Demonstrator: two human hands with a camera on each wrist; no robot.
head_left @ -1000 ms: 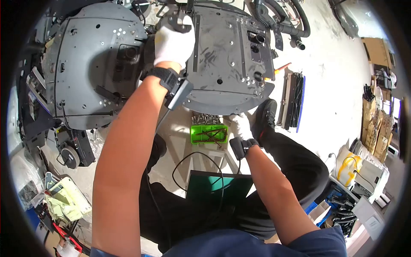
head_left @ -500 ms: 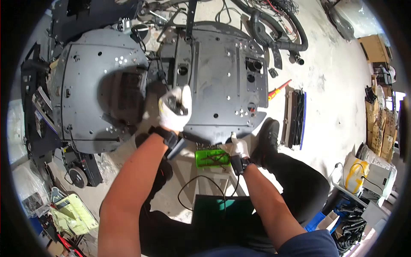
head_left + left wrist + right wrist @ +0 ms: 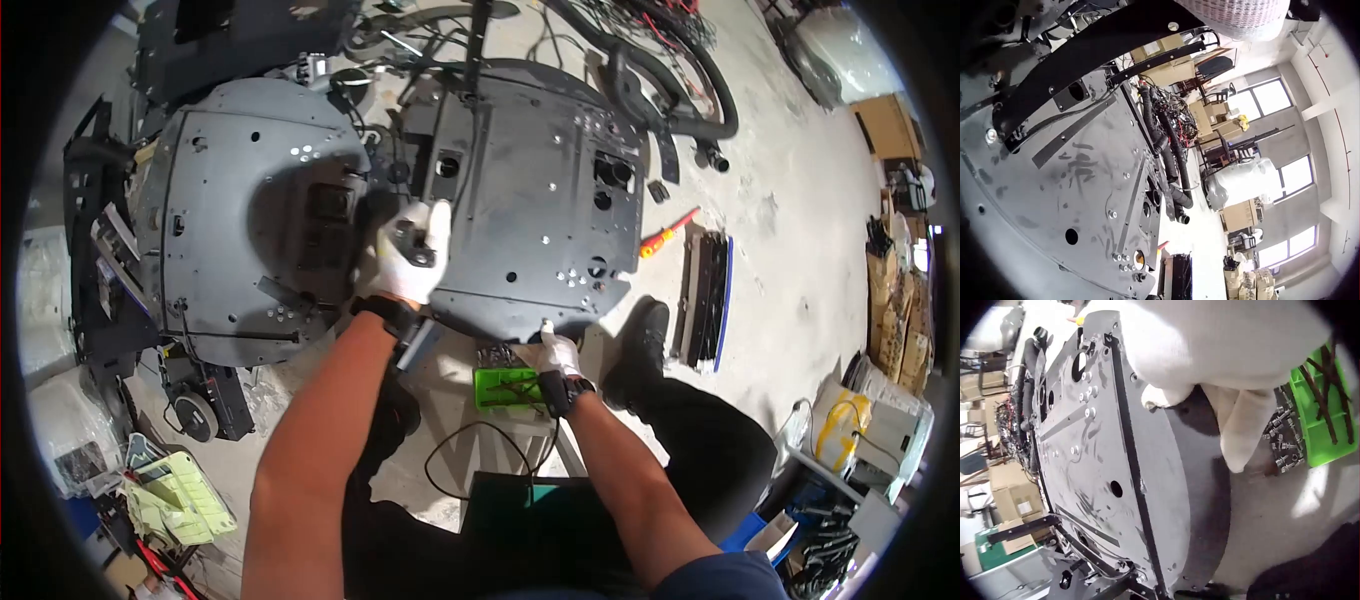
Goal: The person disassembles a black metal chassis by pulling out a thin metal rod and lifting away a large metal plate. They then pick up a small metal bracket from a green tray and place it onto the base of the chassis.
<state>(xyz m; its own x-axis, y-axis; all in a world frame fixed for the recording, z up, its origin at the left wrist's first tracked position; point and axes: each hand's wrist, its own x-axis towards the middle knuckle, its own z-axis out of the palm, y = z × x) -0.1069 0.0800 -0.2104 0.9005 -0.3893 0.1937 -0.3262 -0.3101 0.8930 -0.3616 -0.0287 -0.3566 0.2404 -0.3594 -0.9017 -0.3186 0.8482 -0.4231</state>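
Below the front edge of a dark grey metal chassis plate (image 3: 500, 210), my gloved right hand (image 3: 556, 358) grips the rim. In the right wrist view, its thumb lies on top of the plate (image 3: 1116, 444) and a finger reaches past the edge. My gloved left hand (image 3: 408, 255) is over the plate's left side, curled around a small black part (image 3: 415, 243) whose kind I cannot tell. Only a bit of the left glove (image 3: 1241, 15) shows at the top of the left wrist view. A black upright bar (image 3: 477, 50) rises from the plate's far side.
A second grey chassis (image 3: 225, 230) stands on the left. Close by the right hand, a green tray (image 3: 490, 392) holds dark rods, with loose bolts (image 3: 1285, 434) beside it. An orange-handled tool (image 3: 665, 236) and dark strips (image 3: 706, 300) lie on the floor at right. Black hoses (image 3: 700, 125) lie behind.
My left hand has come back from the plate's far side toward its near left, still with the black part. The right hand stays at the front edge. The head view has shifted.
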